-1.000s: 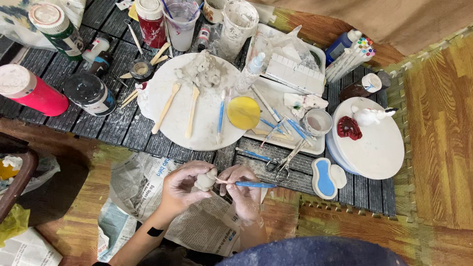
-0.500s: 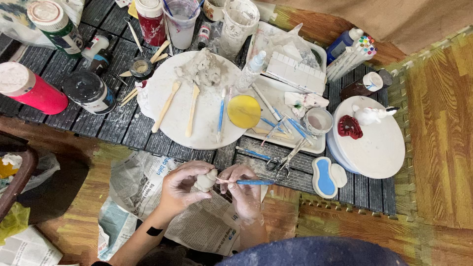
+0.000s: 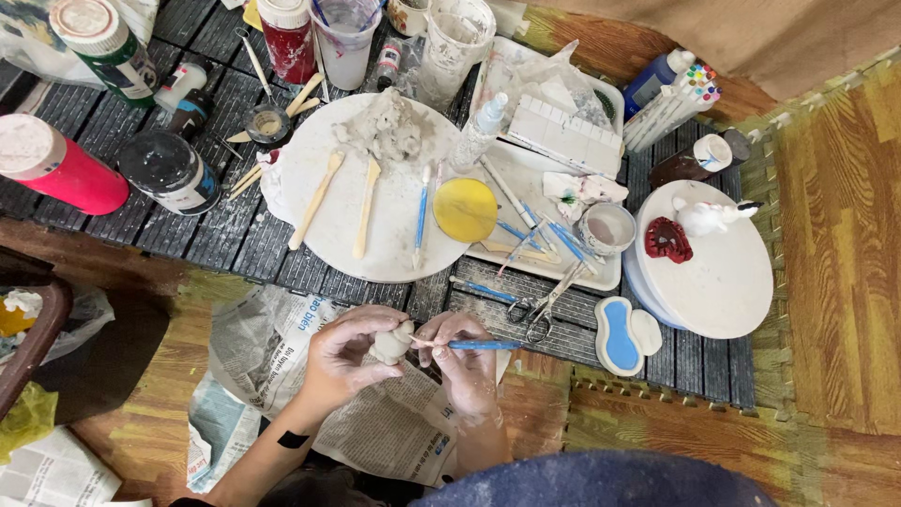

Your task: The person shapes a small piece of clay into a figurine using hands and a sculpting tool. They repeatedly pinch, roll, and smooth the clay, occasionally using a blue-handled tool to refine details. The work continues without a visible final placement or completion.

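Left hand point(image 3: 345, 359) pinching a small clay lump point(image 3: 391, 344) as before, right hand point(image 3: 466, 361) still pressed around blue-handled tool point(image 3: 469, 345), tip at the clay, over newspaper point(image 3: 375, 432) beside the counter point(image 3: 235, 239), lump's shape hard to make out, forearms cut off below.

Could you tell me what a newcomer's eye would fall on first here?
Probably the hands at the bottom centre: the left hand cradles a small clay lump while the right hand holds a blue tool to it. Next, the bright pink bottle at far left.
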